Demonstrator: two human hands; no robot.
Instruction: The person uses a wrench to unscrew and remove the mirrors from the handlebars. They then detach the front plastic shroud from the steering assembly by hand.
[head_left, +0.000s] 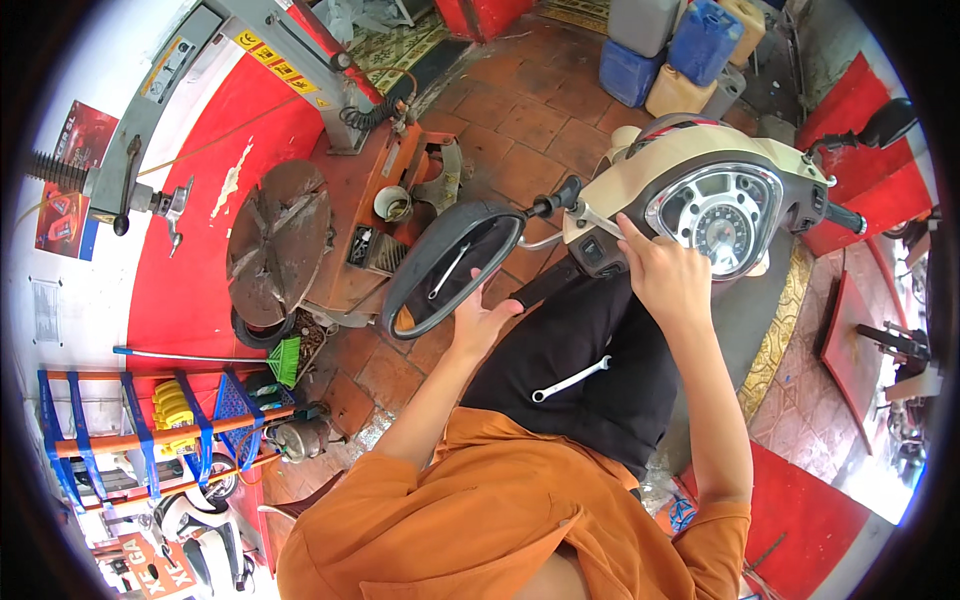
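Observation:
A scooter with a cream and dark front stands before me. My right hand (662, 272) is by the base of its left mirror stem, index finger stretched out and the other fingers curled. Beneath that finger lies a silver wrench (599, 221), its far end at the stem. My left hand (483, 315) is at the inner edge of the oval mirror (455, 265), thumb spread toward the left handlebar grip (545, 284); the mirror partly hides its fingers. A second wrench (570, 380) rests across my lap, and a wrench shows reflected in the mirror glass.
Right of my hand is the round instrument cluster (722, 228). Beyond the scooter stand several plastic jerrycans (688, 60). At left are a tyre-changing machine with a round turntable (280, 243), a green broom (284, 361) and a blue and orange rack (140, 435).

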